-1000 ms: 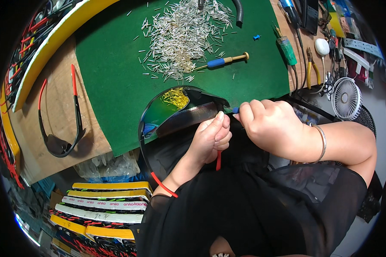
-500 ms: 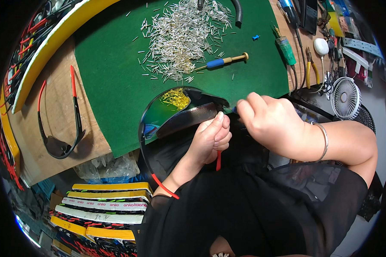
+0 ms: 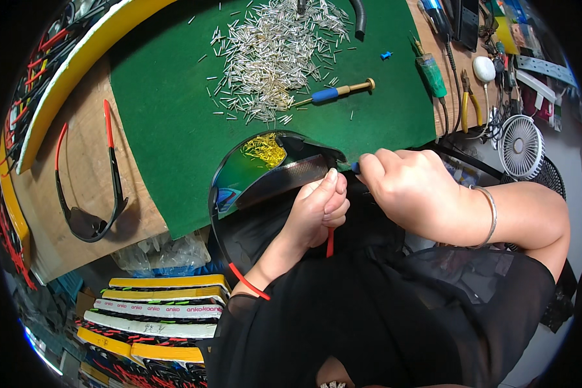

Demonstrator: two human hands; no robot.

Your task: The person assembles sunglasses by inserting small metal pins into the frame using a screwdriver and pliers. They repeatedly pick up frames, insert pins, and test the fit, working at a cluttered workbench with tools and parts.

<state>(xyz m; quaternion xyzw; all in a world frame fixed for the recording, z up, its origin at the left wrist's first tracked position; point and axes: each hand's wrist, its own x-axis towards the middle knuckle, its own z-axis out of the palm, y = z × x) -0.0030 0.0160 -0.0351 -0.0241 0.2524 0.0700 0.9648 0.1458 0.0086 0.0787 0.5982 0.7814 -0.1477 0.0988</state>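
My left hand [image 3: 317,210] is closed around the hinge end of a pair of dark wraparound sunglasses [image 3: 281,180], whose red-tipped temple lies across my left forearm. Level with that hinge, my right hand [image 3: 414,191] is curled into a fist on a slim tool with a blue part [image 3: 355,167] showing at the fingers. It looks like a small screwdriver; most of it is hidden. Yellow bits [image 3: 265,150] show at the lens, on it or through it. Beyond the glasses, a heap of small silver pins [image 3: 268,61] covers part of the green mat [image 3: 155,129].
A blue-gripped screwdriver [image 3: 326,95] lies beside the heap. Another pair of sunglasses [image 3: 87,223] rests at left. A green-handled tool [image 3: 431,74], yellow-handled pliers [image 3: 470,107] and a white fan [image 3: 522,147] are at right. Trays of eyewear [image 3: 168,282] are stacked at lower left.
My right hand has turned slightly at the wrist, and its knuckles sit a little lower. More of the blue part shows. My left hand and the sunglasses have stayed in place.
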